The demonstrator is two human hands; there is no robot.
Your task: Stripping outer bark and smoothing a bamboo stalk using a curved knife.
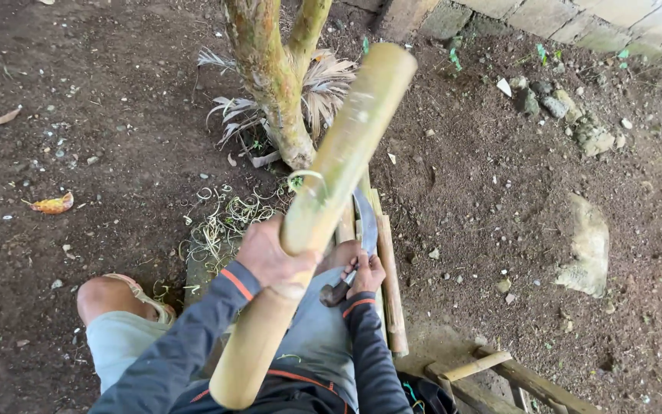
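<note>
My left hand [270, 255] grips a thick pale green bamboo pole [339, 165] near its middle; the pole slants from my lap up toward the tree. A thin curl of shaving hangs off the pole just above my hand. My right hand [363, 272] is closed around the dark handle of a curved blade knife [365, 222], whose blade lies along the far side of the pole. Under the knife lie split bamboo strips [389, 284] on the ground. Both arms wear dark sleeves with orange trim.
A small tree trunk [273, 77] stands straight ahead with dry fronds at its base. Curled bamboo shavings [224, 218] litter the soil at left. My bent knee [105, 295] is at left. A flat stone [588, 245] lies right; wooden frame pieces [499, 372] bottom right.
</note>
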